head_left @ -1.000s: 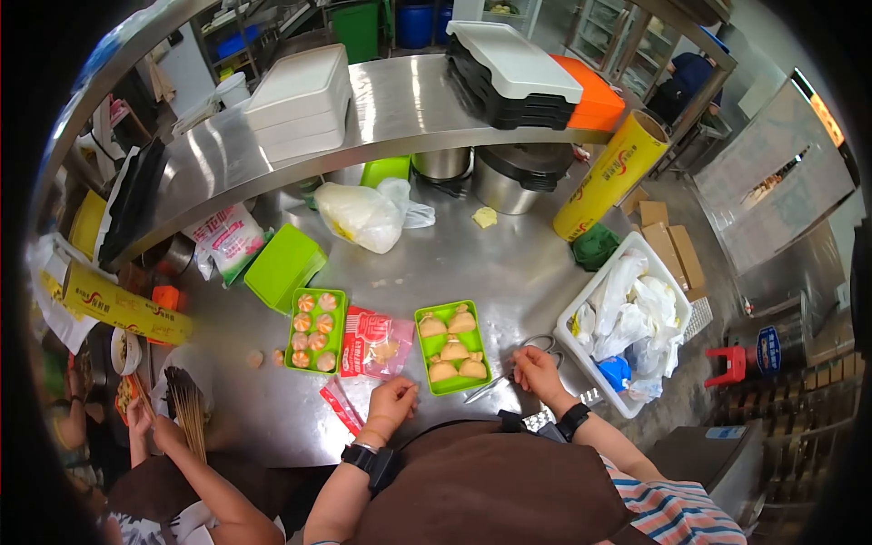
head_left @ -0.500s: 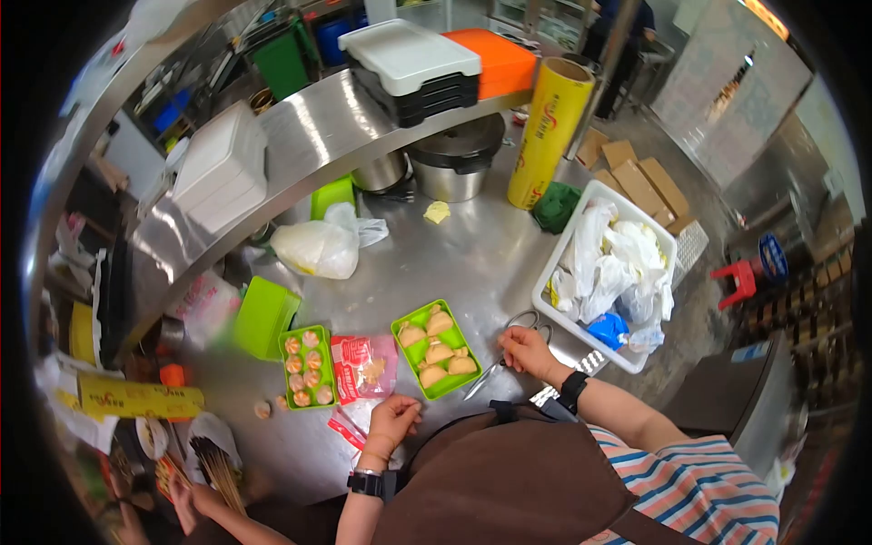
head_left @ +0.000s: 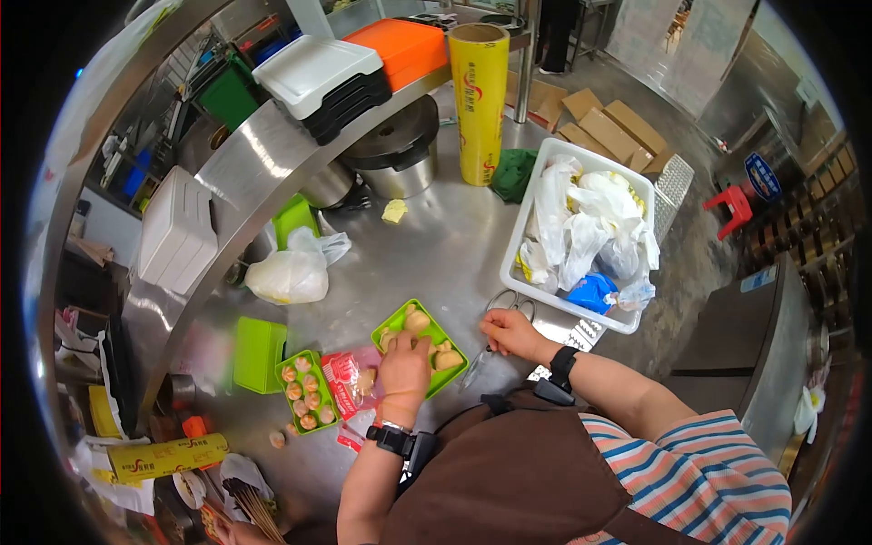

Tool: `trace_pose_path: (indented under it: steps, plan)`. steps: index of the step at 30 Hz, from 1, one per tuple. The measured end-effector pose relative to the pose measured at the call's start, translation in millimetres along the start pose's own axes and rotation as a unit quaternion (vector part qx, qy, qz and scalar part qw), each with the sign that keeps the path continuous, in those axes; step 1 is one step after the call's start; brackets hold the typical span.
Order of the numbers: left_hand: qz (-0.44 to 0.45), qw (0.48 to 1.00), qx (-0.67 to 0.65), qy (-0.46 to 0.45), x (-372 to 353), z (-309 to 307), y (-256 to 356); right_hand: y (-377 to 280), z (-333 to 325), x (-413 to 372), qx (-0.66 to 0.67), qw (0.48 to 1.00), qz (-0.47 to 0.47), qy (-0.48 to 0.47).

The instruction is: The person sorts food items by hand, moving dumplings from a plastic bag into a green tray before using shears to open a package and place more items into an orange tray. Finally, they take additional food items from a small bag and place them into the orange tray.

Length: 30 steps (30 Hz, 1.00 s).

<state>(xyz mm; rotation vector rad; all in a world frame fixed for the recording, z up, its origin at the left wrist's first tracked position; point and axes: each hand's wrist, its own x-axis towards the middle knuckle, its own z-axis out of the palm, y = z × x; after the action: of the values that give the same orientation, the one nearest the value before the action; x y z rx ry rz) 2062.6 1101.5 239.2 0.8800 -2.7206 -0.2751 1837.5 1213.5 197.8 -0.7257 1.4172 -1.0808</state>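
Observation:
My left hand (head_left: 405, 365) is over the green tray (head_left: 438, 386) of pale dough pieces (head_left: 447, 357), its fingers curled down among them; what they hold is hidden. To its right, my right hand (head_left: 514, 334) has its fingers pinched together beside the tray, over the metal scissors (head_left: 516, 300); whatever is between the fingertips cannot be made out. A red and clear packet (head_left: 343, 381) lies left of the tray. Beyond that is a smaller green tray (head_left: 326, 416) with several orange-and-white round pieces (head_left: 311, 382).
A white bin (head_left: 517, 257) of plastic bags stands right of the table. Farther back are a yellow roll (head_left: 480, 109), a lidded pot (head_left: 400, 173) and a raised shelf (head_left: 263, 150) with boxes. A white bag (head_left: 289, 276) lies left. Another person's hand (head_left: 243, 533) shows at lower left.
My left hand has moved up and right from the table edge onto the tray's dough pieces. My right hand stays beside the tray and scissors. The camera view has shifted.

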Motion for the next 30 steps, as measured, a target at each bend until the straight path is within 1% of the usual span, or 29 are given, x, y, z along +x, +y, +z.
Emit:
trace_pose_path:
  steps: [1, 3, 4, 6, 7, 9, 10, 11, 12, 15, 16, 18, 22, 24, 25, 26, 27, 28, 30]
  plan:
    - [0.005, 1.0, -0.001, -0.004, 1, 2, 1, 1, 0, -1, -0.002, 1.0, -0.006, -0.002]
    - [-0.039, 0.999, 0.012, -0.019, 3, 5, 2, 1, -1, -1, -0.003, 1.0, -0.004, 0.001]
    - [-0.036, 0.999, 0.012, -0.022, 3, 5, 2, 0, -1, -2, -0.008, 1.0, -0.004, -0.002]
    - [-0.094, 0.994, -0.062, -0.009, -1, 1, -1, -1, 0, -3, -0.006, 1.0, -0.005, 0.0]
    - [-0.092, 0.994, -0.061, -0.011, -2, -1, -4, -1, 0, -4, -0.006, 1.0, -0.005, -0.001]
    - [-0.115, 0.982, -0.146, 0.009, -7, -5, -11, 1, 0, -2, -0.003, 1.0, -0.011, 0.0]
    - [-0.115, 0.983, -0.145, 0.006, -14, -4, -16, 3, 1, -2, -0.002, 1.0, -0.017, -0.001]
    - [-0.215, 0.892, -0.396, 0.013, -25, 0, -22, 3, 1, -1, 0.001, 1.0, -0.017, -0.003]
    - [-0.299, 0.729, -0.616, 0.022, -31, -1, -25, 1, 0, -2, -0.005, 1.0, -0.013, -0.001]
    - [-0.311, 0.718, -0.622, 0.021, -39, 3, -27, 0, 1, -2, -0.006, 1.0, -0.01, -0.003]
    - [-0.312, 0.717, -0.623, 0.023, -39, 5, -26, 0, 0, -1, 0.0, 1.0, -0.009, -0.004]
    - [-0.312, 0.743, -0.592, 0.02, -38, 9, -25, 0, 0, -1, -0.008, 1.0, -0.009, -0.003]
    - [-0.293, 0.757, -0.584, 0.022, -36, 28, -28, 0, 1, -1, -0.002, 1.0, -0.01, 0.004]
    - [-0.297, 0.802, -0.519, 0.003, -32, 29, -25, 1, 1, 0, -0.007, 1.0, -0.009, 0.004]
    - [-0.296, 0.802, -0.519, 0.003, -30, 25, -21, 3, 1, 0, -0.01, 1.0, -0.007, 0.005]
    - [-0.289, 0.862, -0.416, -0.018, -28, 20, -17, 4, 0, 1, -0.01, 1.0, -0.008, 0.006]
    - [-0.279, 0.91, -0.306, -0.039, -25, 11, -12, 4, 0, 1, -0.011, 1.0, -0.006, 0.004]
    - [-0.278, 0.91, -0.306, -0.039, -24, 7, -10, 4, 0, 1, -0.012, 1.0, -0.004, 0.002]
    - [-0.2, 0.96, -0.193, -0.032, -23, -3, -7, 2, 1, -1, -0.011, 1.0, -0.005, 0.001]
